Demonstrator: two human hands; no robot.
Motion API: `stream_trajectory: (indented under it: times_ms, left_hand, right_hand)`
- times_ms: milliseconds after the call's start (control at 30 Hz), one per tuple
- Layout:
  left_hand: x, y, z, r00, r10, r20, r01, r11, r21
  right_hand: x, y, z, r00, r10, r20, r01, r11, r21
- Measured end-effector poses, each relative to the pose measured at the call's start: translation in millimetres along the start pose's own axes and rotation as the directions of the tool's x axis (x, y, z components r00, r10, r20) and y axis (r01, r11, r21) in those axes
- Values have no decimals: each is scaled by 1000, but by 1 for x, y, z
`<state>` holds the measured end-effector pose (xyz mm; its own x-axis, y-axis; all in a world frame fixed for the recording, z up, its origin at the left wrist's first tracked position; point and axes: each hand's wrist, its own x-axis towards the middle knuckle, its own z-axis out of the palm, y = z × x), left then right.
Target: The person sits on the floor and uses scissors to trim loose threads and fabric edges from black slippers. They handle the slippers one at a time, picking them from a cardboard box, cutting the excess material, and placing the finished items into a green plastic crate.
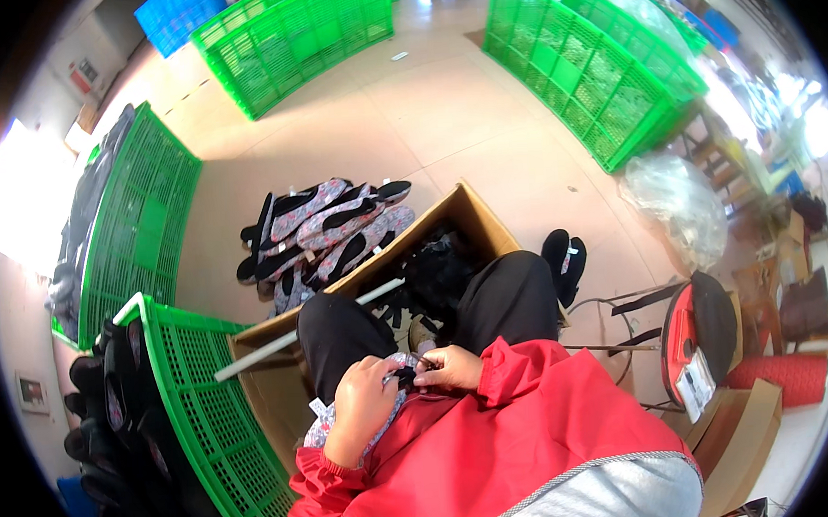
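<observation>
On my lap lies a floral slipper (383, 430) with a black part showing, partly covered by my hands. My left hand (363, 399) is closed around it, the fingers over its upper end. Beside it my right hand (450, 367) pinches the slipper's black part; just what its fingertips grip is too small to make out. Between my knees stands an open cardboard box (472, 210) with black items (433, 269) in it. A pale grey bar (261, 356) lies slantwise over the box. Beyond the box, floral slippers (325, 227) with black parts lie heaped on the floor.
Close on my left stands a green crate (208, 397) beside black footwear (115, 392); another loaded green crate (145, 224) is farther off. More green crates (303, 42) stand ahead. At right are black slippers (564, 263), a round-backed chair (713, 324) and clear plastic (680, 205).
</observation>
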<state>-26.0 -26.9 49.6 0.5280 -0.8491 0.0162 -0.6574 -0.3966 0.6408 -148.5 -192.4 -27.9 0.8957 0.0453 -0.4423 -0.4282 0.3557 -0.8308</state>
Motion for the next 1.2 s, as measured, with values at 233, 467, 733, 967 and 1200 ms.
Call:
stream_trajectory:
  times_ms: [233, 467, 733, 967, 1200]
  left_hand:
    - [4, 10, 5, 990, 69, 127, -104, 948, 299]
    - [10, 10, -10, 939, 74, 335, -237, 846, 478]
    - [38, 3, -11, 894, 317, 317, -397, 888, 232]
    - [34, -19, 8, 911, 398, 106, -398, 917, -21]
    - [28, -24, 11, 897, 442, 18, -441, 896, -50]
  right_hand:
    - [10, 12, 8, 998, 27, -48, -16, 977, 212]
    - [20, 20, 10, 975, -217, 35, 194, 924, 329]
    - [14, 12, 7, 948, -310, 72, 281, 920, 272]
    - [7, 10, -2, 961, -257, 103, 219, 933, 286]
    - [15, 22, -5, 957, -230, 176, 153, 918, 365]
